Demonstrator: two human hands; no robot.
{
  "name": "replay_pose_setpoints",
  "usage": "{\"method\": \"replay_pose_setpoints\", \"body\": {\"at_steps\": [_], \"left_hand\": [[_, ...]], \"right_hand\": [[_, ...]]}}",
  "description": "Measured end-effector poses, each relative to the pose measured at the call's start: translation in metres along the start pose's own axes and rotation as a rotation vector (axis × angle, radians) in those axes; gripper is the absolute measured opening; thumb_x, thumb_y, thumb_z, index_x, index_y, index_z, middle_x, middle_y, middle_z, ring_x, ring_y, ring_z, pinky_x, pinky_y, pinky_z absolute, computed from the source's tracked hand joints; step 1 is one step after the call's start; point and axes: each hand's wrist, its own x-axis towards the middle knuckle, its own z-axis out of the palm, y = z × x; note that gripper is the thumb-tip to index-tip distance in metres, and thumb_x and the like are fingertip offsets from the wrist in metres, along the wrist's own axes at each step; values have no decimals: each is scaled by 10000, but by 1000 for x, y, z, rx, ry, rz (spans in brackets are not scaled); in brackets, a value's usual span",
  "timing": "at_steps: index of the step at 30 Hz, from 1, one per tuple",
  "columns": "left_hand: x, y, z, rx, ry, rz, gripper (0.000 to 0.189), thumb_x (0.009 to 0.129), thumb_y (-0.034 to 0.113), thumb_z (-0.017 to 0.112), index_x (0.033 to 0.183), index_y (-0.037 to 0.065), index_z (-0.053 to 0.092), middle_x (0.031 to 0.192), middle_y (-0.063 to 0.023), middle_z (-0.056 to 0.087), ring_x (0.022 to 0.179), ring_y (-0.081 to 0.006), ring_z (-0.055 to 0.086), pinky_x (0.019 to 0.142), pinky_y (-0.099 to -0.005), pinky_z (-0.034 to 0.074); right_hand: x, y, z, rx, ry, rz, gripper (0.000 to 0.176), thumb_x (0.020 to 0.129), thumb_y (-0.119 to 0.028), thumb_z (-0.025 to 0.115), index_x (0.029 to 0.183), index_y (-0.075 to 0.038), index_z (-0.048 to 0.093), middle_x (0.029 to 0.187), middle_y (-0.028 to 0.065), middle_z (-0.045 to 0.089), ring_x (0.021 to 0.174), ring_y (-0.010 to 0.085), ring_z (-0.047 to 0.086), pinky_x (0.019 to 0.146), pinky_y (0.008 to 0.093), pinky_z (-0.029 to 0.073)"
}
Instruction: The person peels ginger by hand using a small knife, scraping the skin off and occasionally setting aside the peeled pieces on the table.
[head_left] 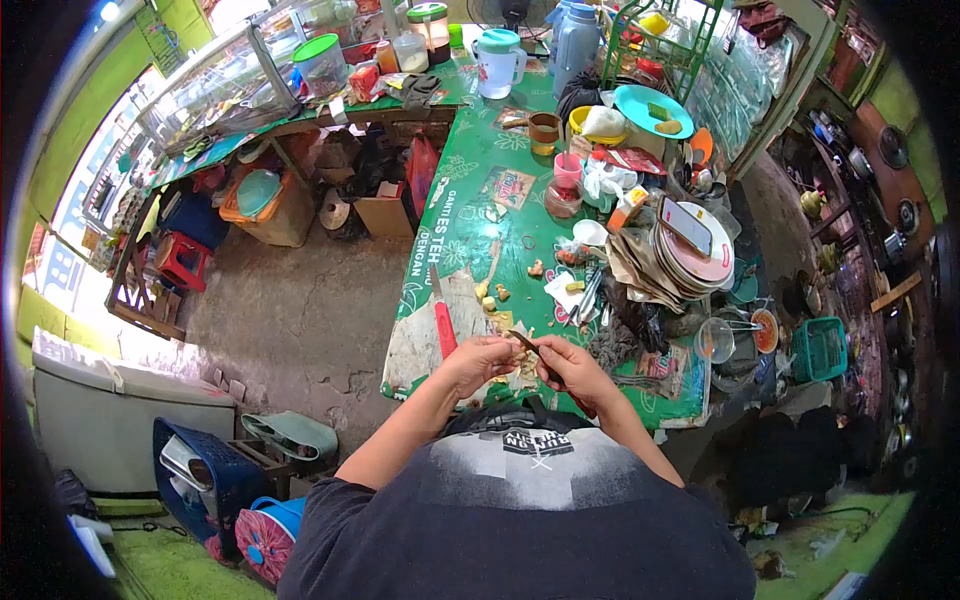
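Observation:
Near the front edge of the green-covered table (470,240), my left hand (482,362) pinches a small pale piece too small to name. Just to its right, my right hand (566,366) is closed around a dark-handled knife (525,342), whose tip points toward my left hand. Pale peelings (520,375) lie on the table beneath both hands. A red-handled knife (444,318) rests to the left, its blade pointing away from me. Several small yellowish root pieces (489,302) are scattered just beyond my hands.
Right of my hands, a phone (686,226) lies on stacked plates (715,262) beside brown paper (630,268). Farther back stand a glass of brown liquid (545,132), a lidded pitcher (497,65) and a turquoise plate (650,108). A bowl of red sauce (765,330) is at the right.

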Motion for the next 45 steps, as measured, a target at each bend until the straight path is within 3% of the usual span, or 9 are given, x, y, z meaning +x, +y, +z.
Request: {"method": "replay_pose_setpoints", "body": {"at_steps": [9,11,14,21,23,33,36,38,45], "left_hand": [[-15,6,3,-124,-50,57,321,921,80,598,1226,-21,592,1032,-51,655,918,-108,638,843,-230,539],[-18,7,0,-150,-41,71,345,919,73,595,1253,-14,576,1035,-48,654,920,-104,637,832,-225,540],[-25,14,-2,-220,-51,84,379,914,64,592,1292,43,564,1064,-41,661,941,-102,635,821,-222,524],[-31,18,-2,-249,-33,108,379,919,71,595,1295,50,553,1096,-57,660,954,-105,640,819,-223,534],[-31,18,-4,-281,-31,119,380,921,69,595,1297,48,546,1106,-75,659,950,-104,643,816,-220,544],[-34,29,-7,-303,-12,138,406,904,55,610,1294,0,511,1072,-83,669,915,-102,659,808,-209,565],[-35,35,-9,-278,6,115,407,907,78,614,1295,8,513,1075,-78,667,873,-78,644,723,-184,549],[-36,41,-13,-236,-16,80,330,911,116,644,1233,70,585,1020,-4,680,781,-37,607,642,-160,494],[-35,55,-18,-234,-8,99,334,908,135,657,1232,84,592,988,22,677,709,-9,530,554,-140,409]], "right_hand": [[-5,0,20,57,225,-122,380,1046,-329,429,1334,-91,498,735,-21,539,568,46,420,505,190,333],[-4,7,18,40,231,-109,405,1027,-336,473,1346,-87,489,690,-18,511,568,69,435,507,239,349],[11,39,5,-697,394,-253,359,997,-270,536,1258,-30,484,630,-10,486,574,81,455,507,264,329],[7,18,33,-602,485,-237,277,1008,-277,500,1129,-30,470,656,75,514,616,174,508,576,343,400],[13,24,28,-343,403,-292,242,1026,-236,464,1154,-31,460,687,57,516,621,159,511,576,329,407],[2,-15,48,-121,406,-260,323,1044,-201,419,1340,-71,425,791,13,543,607,53,473,537,200,389],[-1,-24,52,-70,423,-304,387,1051,-203,402,1428,-118,389,802,5,551,597,41,470,516,191,390],[0,-25,50,-120,423,-325,391,1052,-216,403,1437,-149,418,814,-3,557,601,30,476,509,182,396],[15,-20,55,-198,358,-271,354,1053,-232,405,1356,-75,499,814,-14,566,620,29,493,514,177,388]]}}
